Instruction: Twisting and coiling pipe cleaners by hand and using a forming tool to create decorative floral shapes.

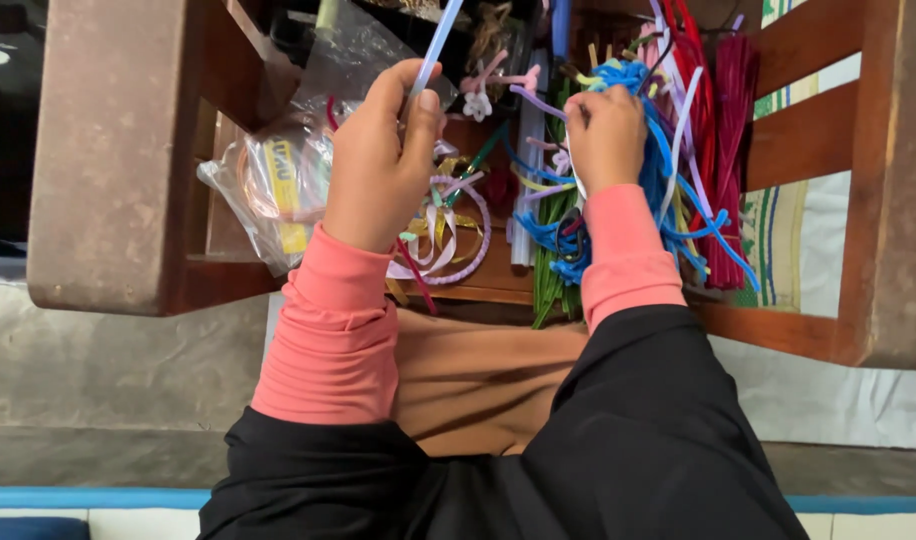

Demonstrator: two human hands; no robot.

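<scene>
Fingers of my left hand [378, 160] pinch a pale blue pipe cleaner [436, 45], holding it upright above the wooden tray [478, 285], wrist bent back, coral sleeve [333, 330] pushed to the forearm. My right hand [606, 135] is curled knuckles-up into the tangle of blue pipe cleaners [668, 180], fingers closed among the strands beside the red bundle [733, 150].

pale blue stick [433, 50] | bright blue fuzzy wires [668, 180] | dark red wire bundle [733, 150] | green stems [550, 260] | lilac loop [468, 235] | coral pink sleeves [333, 330] | brown wooden table [113, 150] | clear bag [278, 185] with yellow strip
</scene>
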